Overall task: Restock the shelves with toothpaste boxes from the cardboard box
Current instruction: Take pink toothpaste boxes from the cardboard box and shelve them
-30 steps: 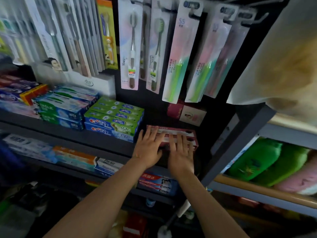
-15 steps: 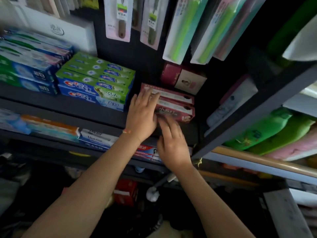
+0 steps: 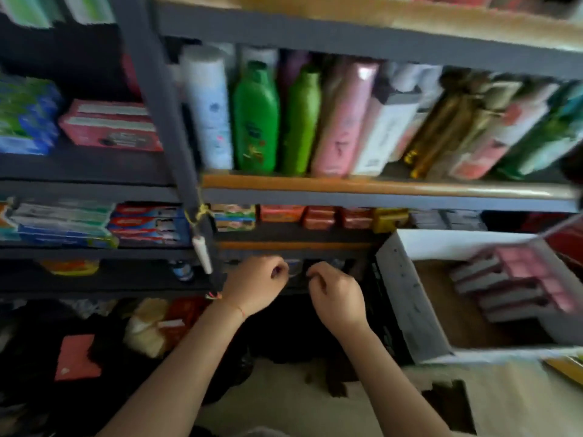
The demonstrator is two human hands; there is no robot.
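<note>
A stack of pink-red toothpaste boxes [image 3: 110, 126] lies on the dark shelf [image 3: 85, 167] at the upper left. The cardboard box [image 3: 410, 298] stands at the right, with several pink toothpaste boxes [image 3: 517, 288] lying inside it. My left hand [image 3: 255, 283] and my right hand [image 3: 336, 294] hover side by side in front of the low shelves, left of the cardboard box. The fingers of both hands are loosely curled and hold nothing. The view is blurred by motion.
Green, pink and white bottles [image 3: 257, 118] stand on the middle shelf to the right of a dark upright post [image 3: 164, 108]. Blue and green toothpaste boxes [image 3: 26, 115] and red-blue ones [image 3: 148, 223] fill the left shelves. Small soap packs [image 3: 318, 216] line a lower shelf.
Both hands have left the pink-red boxes on the shelf and dropped down and right, fingers now curled. The view has swung right, bringing the cardboard box into sight.
</note>
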